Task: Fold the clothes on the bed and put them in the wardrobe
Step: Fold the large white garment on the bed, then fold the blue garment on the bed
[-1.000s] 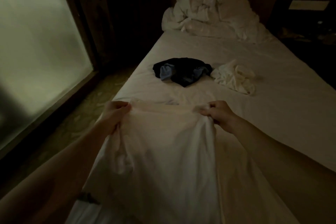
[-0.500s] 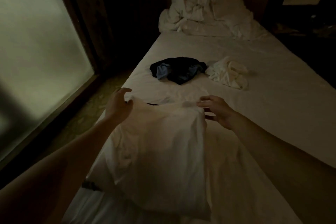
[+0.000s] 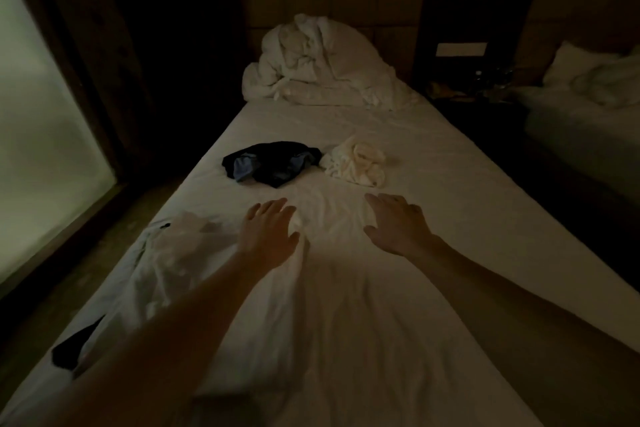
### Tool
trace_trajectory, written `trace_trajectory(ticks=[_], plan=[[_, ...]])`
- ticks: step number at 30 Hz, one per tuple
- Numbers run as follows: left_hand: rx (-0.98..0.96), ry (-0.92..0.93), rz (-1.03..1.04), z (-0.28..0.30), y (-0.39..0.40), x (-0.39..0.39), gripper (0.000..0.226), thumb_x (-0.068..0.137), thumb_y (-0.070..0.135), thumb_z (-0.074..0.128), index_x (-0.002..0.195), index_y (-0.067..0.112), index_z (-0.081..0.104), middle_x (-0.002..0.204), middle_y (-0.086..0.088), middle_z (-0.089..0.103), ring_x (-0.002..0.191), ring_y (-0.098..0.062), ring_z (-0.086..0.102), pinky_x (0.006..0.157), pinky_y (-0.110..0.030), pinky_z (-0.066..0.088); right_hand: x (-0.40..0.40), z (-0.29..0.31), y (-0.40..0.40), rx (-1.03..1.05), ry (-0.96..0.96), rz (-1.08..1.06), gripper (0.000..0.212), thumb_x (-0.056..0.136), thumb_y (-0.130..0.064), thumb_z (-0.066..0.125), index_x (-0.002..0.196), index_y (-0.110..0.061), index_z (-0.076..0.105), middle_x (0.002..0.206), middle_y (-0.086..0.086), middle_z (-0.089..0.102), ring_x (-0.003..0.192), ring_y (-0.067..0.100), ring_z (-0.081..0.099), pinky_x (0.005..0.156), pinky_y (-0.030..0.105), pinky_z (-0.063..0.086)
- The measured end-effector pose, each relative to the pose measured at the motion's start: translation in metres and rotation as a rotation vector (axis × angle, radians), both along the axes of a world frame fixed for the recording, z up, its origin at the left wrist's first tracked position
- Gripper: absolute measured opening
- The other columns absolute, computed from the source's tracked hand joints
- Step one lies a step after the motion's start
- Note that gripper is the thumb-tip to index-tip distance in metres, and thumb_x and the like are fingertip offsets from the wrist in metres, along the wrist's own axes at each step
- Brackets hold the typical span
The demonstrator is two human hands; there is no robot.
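moved: both hands let go of white garment [image 3: 332, 288]; it now lies flat on bed [image 3: 467, 191]
left hand [image 3: 268, 234]: fingers spread, palm down on its top edge
right hand [image 3: 398, 224]: spread wide, likewise
risk: dim light, white on white; edges hard to find, fold may skew
count: 2 unfolded heaps: dark garment [image 3: 272, 163] at 11 o'clock of hands, cream garment [image 3: 356, 161] at 1 o'clock
duvet [image 3: 318, 62]: 1, at 12 o'clock

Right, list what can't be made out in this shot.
Head view only:
- White garment under both hands: dim light blends it with the sheet; its type and outline are unclear, its near end cut off by the bottom edge.
- Dark garment: crumpled, type unreadable.
- Cream garment: bunched, type unreadable.
- Nightstand items: too dark and small.
- Wardrobe: not in frame.
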State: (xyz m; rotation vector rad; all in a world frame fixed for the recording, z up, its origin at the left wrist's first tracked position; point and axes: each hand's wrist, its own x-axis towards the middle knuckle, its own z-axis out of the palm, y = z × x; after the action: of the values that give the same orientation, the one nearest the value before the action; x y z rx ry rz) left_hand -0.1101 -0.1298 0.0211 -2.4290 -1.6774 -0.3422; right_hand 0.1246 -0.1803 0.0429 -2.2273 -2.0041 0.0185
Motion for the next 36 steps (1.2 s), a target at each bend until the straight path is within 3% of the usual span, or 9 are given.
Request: trace_trajectory(ticks=[11,20,24,30,32,34,36], plan=[[0.018,0.061,0.09,-0.01,0.07,0.038,0.057,0.094,0.052,0.045,0.144,0.027,0.036,0.157,0.002,0.029,0.143,-0.016,0.027,0.119,-0.039,0.02,0.035,-0.007,0.078,-0.025,-0.031,-0.008,0.067,0.094,-0.046,0.049,0.152,-0.025,0.021,0.156,0.003,0.027,0.143,0.025,0.024,0.113,0.05,0.025],[-0.051,0.071,0.202,-0.056,0.216,0.014,0.057,0.092,0.047,0.05,0.143,0.025,0.039,0.153,0.002,0.036,0.139,-0.018,0.034,0.114,-0.037,0.029,0.006,-0.05,0.243,-0.028,-0.023,0.111,0.065,0.096,-0.042,0.048,0.152,-0.025,0.02,0.157,0.0,0.027,0.144,0.021,0.022,0.114,0.047,0.021],[-0.033,0.114,0.221,-0.086,0.292,-0.008,0.053,0.093,0.041,0.052,0.143,0.025,0.041,0.154,0.0,0.033,0.14,-0.02,0.034,0.112,-0.037,0.03,-0.008,-0.078,0.321,0.021,0.003,0.159,0.065,0.093,-0.041,0.05,0.151,-0.024,0.024,0.153,-0.001,0.033,0.141,0.021,0.028,0.11,0.045,0.028],[0.013,0.098,0.319,-0.125,0.378,-0.023,0.073,0.097,0.035,0.047,0.155,0.024,0.004,0.163,-0.01,-0.002,0.149,-0.03,0.004,0.117,-0.04,0.019,-0.02,-0.132,0.398,0.072,0.051,0.213,0.058,0.091,-0.04,0.051,0.145,-0.026,0.033,0.152,-0.003,0.033,0.14,0.019,0.03,0.111,0.045,0.03],[0.013,0.05,0.35,-0.134,0.398,-0.024,0.072,0.097,0.032,0.048,0.155,0.02,0.007,0.161,-0.01,0.015,0.148,-0.029,0.016,0.116,-0.039,0.021,-0.018,-0.148,0.409,0.096,0.078,0.223,0.059,0.091,-0.038,0.051,0.146,-0.027,0.033,0.154,-0.004,0.029,0.141,0.018,0.028,0.11,0.044,0.031],[0.02,-0.028,0.348,-0.136,0.407,-0.026,0.059,0.094,0.022,0.053,0.148,0.015,0.03,0.142,-0.011,0.048,0.131,-0.028,0.045,0.105,-0.037,0.036,-0.015,-0.159,0.411,0.081,0.116,0.223,0.06,0.093,-0.036,0.05,0.148,-0.027,0.03,0.156,-0.005,0.028,0.142,0.017,0.026,0.111,0.043,0.029],[0.025,-0.105,0.334,-0.131,0.408,-0.024,0.038,0.092,0.01,0.056,0.129,0.009,0.051,0.12,-0.013,0.061,0.11,-0.032,0.058,0.088,-0.04,0.045,-0.01,-0.167,0.407,0.07,0.127,0.215,0.061,0.094,-0.036,0.048,0.15,-0.026,0.028,0.152,-0.004,0.035,0.14,0.017,0.03,0.111,0.041,0.03]])
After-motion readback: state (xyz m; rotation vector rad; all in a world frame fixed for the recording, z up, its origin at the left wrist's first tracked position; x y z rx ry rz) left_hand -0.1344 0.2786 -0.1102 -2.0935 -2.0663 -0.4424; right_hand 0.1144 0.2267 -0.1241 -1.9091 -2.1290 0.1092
